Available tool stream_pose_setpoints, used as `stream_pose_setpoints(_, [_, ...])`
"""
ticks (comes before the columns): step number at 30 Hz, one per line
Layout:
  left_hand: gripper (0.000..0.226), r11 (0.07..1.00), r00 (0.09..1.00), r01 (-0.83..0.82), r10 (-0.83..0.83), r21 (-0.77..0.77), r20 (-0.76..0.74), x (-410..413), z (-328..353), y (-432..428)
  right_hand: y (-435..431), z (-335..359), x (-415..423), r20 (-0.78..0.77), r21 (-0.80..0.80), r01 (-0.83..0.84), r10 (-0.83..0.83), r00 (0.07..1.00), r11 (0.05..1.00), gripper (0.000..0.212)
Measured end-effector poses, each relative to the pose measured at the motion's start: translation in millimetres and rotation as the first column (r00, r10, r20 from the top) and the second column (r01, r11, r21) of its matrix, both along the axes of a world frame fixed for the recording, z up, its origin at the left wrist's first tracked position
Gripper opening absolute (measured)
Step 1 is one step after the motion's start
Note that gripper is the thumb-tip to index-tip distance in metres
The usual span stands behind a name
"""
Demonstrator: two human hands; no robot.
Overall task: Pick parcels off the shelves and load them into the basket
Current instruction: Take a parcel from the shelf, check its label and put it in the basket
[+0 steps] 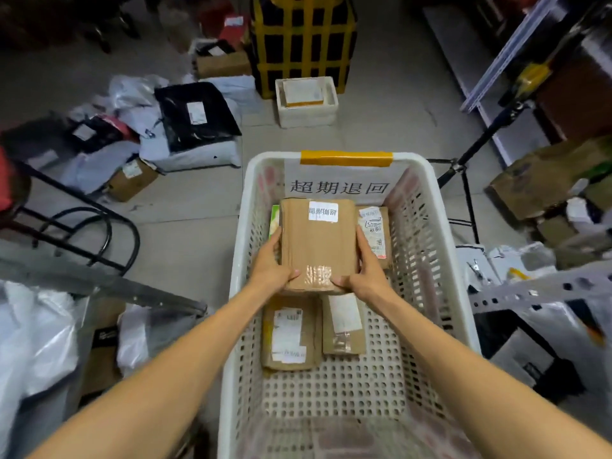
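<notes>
A white perforated plastic basket (427, 246) stands on the floor in front of me, with a paper sign and yellow tape on its far rim. Both hands hold a brown cardboard parcel (318, 240) with a white label over the basket's middle. My left hand (270, 263) grips its left near corner, and my right hand (367, 270) its right near corner. Under and around it lie other parcels: a brown one with a label (288, 336), a second brown one (344, 326), and one at the far right (376, 233). A green edge (274, 220) shows at the left.
Bagged and boxed parcels (195, 117) lie piled on the floor to the left. A white foam box (306, 101) and a yellow-black crate (301, 38) stand beyond the basket. Metal shelving (516, 61) with cartons runs along the right; a black tripod (463, 180) stands beside the basket.
</notes>
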State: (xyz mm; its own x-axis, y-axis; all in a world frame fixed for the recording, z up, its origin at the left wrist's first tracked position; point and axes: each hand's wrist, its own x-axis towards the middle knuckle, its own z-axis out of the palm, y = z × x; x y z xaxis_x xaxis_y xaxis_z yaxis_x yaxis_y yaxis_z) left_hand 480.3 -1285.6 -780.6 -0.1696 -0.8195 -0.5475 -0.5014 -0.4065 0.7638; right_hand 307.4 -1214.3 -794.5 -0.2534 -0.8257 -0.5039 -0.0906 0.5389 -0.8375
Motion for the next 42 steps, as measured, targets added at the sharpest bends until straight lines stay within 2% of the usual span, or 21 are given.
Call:
stream_pose_setpoints(4, [0.094, 0.989, 0.993, 0.075, -0.061, -0.131, 0.102, -9, -22, -43, -57, -40, -8, -0.021, -0.045, -0.013, 0.012, 1.0, 0.999, 0.109])
stream_pose_setpoints(7, [0.074, 0.956, 0.975, 0.183, -0.147, -0.23, 0.166, -11, -35, -62, -90, -63, -4, -0.017, -0.043, 0.025, -0.025, 1.0, 0.999, 0.106])
stream_pose_setpoints(9, [0.065, 0.923, 0.945, 0.269, -0.197, -0.276, 0.262, -10, -46, -68, -106, -75, 5, -0.032, -0.059, 0.041, -0.043, 0.999, 0.997, 0.098])
stream_pose_setpoints(11, [0.065, 0.893, 0.895, 0.37, -0.268, -0.255, 0.357, -6, -58, -70, -113, -81, 14, -0.082, -0.082, 0.033, -0.04, 0.996, 0.996, 0.09])
stream_pose_setpoints(15, [0.066, 0.816, 0.792, 0.531, -0.383, -0.227, 0.475, -2, -61, -64, -108, -79, 16, -0.163, -0.094, -0.034, 0.018, 0.986, 0.995, 0.092])
stream_pose_setpoints(20, [0.065, 0.74, 0.656, 0.655, -0.457, -0.153, 0.6, -10, -32, -58, -108, -54, 18, -0.402, 0.017, -0.158, 0.152, 0.903, 0.987, 0.088])
stream_pose_setpoints(24, [0.046, 0.626, 0.493, 0.77, -0.459, -0.124, 0.739, -17, 16, -55, -104, -10, 27, -0.472, 0.17, -0.251, 0.303, 0.828, 0.953, 0.067])
stream_pose_setpoints(25, [0.044, 0.601, 0.446, 0.792, -0.448, -0.108, 0.775, -18, 30, -53, -102, 7, 28, -0.482, 0.186, -0.298, 0.352, 0.803, 0.936, 0.059])
stream_pose_setpoints(27, [0.042, 0.573, 0.38, 0.816, -0.433, -0.076, 0.818, -19, 57, -49, -94, 49, 28, -0.536, 0.268, -0.411, 0.49, 0.688, 0.871, 0.048])
stream_pose_setpoints(29, [0.042, 0.544, 0.354, 0.836, -0.431, -0.074, 0.83, -20, 86, -46, -81, 97, 25, -0.593, 0.336, -0.468, 0.569, 0.569, 0.818, 0.044])
stream_pose_setpoints(31, [0.04, 0.502, 0.341, 0.86, -0.432, -0.092, 0.835, -24, 119, -44, -64, 142, 22, -0.651, 0.342, -0.491, 0.579, 0.491, 0.801, 0.041])
stream_pose_setpoints(36, [0.028, 0.458, 0.378, 0.872, -0.408, -0.172, 0.831, -30, 215, -34, -30, 240, 21, -0.746, 0.376, -0.511, 0.58, 0.327, 0.773, 0.035])
stream_pose_setpoints(40, [0.031, 0.436, 0.391, 0.876, -0.392, -0.206, 0.833, -21, 283, -23, -18, 302, 26, -0.772, 0.411, -0.55, 0.599, 0.215, 0.727, 0.043])
stream_pose_setpoints(42, [0.033, 0.465, 0.416, 0.856, -0.365, -0.224, 0.833, -4, 312, -17, -15, 330, 34, -0.794, 0.384, -0.599, 0.583, 0.174, 0.702, 0.048])
